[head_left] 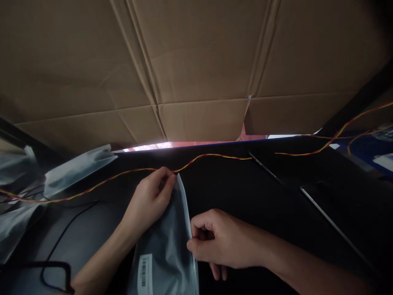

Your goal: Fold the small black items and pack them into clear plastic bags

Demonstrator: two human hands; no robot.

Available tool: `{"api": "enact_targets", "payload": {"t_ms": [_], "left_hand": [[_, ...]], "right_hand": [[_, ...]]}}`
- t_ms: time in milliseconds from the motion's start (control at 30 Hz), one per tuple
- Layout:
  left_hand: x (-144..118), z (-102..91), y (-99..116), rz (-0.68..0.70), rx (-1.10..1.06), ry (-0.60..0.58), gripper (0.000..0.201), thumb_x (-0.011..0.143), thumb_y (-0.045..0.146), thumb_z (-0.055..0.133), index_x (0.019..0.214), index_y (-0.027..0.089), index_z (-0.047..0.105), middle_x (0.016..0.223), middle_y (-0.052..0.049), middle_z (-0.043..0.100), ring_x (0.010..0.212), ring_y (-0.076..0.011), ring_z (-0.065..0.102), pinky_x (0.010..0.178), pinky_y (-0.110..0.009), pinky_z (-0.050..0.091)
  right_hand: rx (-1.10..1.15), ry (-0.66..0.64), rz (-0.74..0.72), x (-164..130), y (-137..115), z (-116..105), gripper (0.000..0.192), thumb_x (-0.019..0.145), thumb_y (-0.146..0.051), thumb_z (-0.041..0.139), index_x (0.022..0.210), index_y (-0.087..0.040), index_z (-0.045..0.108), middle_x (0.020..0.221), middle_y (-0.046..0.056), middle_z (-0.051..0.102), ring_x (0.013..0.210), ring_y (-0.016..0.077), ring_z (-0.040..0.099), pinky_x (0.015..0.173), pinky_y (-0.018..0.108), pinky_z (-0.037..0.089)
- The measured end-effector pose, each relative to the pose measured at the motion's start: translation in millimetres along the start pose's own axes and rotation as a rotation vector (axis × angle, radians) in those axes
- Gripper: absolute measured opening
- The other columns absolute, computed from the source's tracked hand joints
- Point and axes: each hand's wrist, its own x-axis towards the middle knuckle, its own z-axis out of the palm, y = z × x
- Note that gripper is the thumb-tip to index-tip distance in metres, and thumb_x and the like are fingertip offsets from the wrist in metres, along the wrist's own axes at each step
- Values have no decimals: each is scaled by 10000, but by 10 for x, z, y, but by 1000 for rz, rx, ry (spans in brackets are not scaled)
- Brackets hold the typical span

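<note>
- Cardboard, brown and creased, one large flattened sheet [196,61]: stands as a backdrop across the whole far side of the bench, its lower edge just short of the surface, probably to screen the workplace.
- Black work surface [276,213], one: bears everything else; two thin pale metal strips [331,223] lie slantwise on its right part.
- Grey, shiny plastic pouch with a white barcode label [167,246], one in hand: lies flat near the front edge, between both hands, mouth turned away, likely so the top can be got at.
- Spare grey plastic pouches [76,166], at least two, perhaps three: heaped at left, within reach.
- Left hand [150,200], one: thumb and fingers pressed together on the pouch's top corner, pinning it.
- Right hand [221,241], one: curled, thumb and forefinger clamped on the pouch's right edge, lower down, holding it taut.
- Twisted red-and-yellow wire [211,155]: one long run crossing just behind the left hand, touching or nearly so; at least two more at far right.
- Thin black cable [61,237], one, looping at lower left.
</note>
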Motion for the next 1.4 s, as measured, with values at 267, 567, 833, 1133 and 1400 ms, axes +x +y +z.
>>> {"api": "enact_targets", "payload": {"t_ms": [267,567,833,1133,1400], "left_hand": [[99,-106,-253,-66,-19,75,330,1066,505,525,890,239,608,704,33,576,644,-176,538,593,-282,395],[90,-155,-204,-80,-18,161,289,1051,470,555,890,236,611,687,49,567,623,-157,543,568,-276,396],[28,-121,-113,-41,-10,238,261,1061,433,555,885,246,604,710,53,587,656,-154,575,611,-287,423],[-47,-141,-41,110,215,404,183,1072,344,562,925,242,600,770,41,594,669,-157,561,649,-319,418],[-61,-121,-6,126,229,410,179,1077,317,558,919,240,595,763,42,590,659,-154,561,624,-308,412]], "right_hand": [[112,-154,-51,57,-1,-30,190,915,-163,789,979,-191,612,858,-28,658,681,99,680,515,167,569],[219,-138,-93,151,42,-129,145,1024,-282,707,1058,-159,637,931,0,676,616,71,678,490,157,550],[-4,115,-128,100,33,16,85,929,-191,768,1005,-174,733,833,-10,742,714,114,712,596,192,535],[163,26,-99,88,13,83,241,878,-168,765,1110,-190,703,1044,14,754,683,109,702,504,183,509],[171,105,-180,15,-84,126,351,773,-20,768,1068,-188,679,931,-45,688,762,68,593,681,167,515]]}}
